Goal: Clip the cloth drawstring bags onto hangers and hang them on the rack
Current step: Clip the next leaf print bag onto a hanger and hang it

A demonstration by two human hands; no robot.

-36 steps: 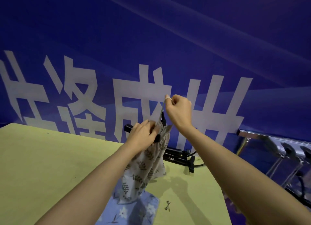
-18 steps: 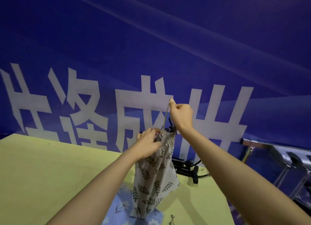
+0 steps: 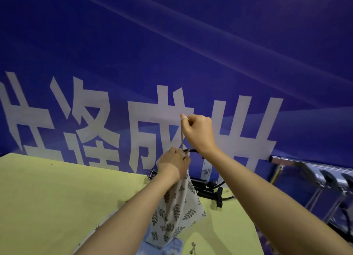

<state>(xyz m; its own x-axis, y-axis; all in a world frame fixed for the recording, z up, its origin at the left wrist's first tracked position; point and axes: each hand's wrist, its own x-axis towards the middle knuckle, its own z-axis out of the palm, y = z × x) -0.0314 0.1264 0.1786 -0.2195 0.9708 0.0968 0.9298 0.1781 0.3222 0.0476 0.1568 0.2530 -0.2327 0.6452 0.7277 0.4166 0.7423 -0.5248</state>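
Note:
A grey leaf-print drawstring bag [image 3: 176,212] hangs in the air over the table. My left hand [image 3: 172,165] grips its gathered top, right against a black hanger [image 3: 192,150] whose bar shows between my hands. Above it, my right hand [image 3: 198,132] pinches the bag's beige drawstring [image 3: 181,138] and holds it taut and upright. A second bag [image 3: 172,248], blue with flowers, lies on the table under the hanging one, mostly hidden by my left arm.
The yellow-green table [image 3: 57,197] stretches left. Spare black hangers [image 3: 209,189] lie at its far edge by the blue banner wall [image 3: 172,54]. A metal rack rail [image 3: 290,160] runs along the right. A small metal clip [image 3: 193,247] lies near the front.
Both hands have risen with the bag, which now hangs clear of the blue one. My right hand has drawn the drawstring up further from my left hand.

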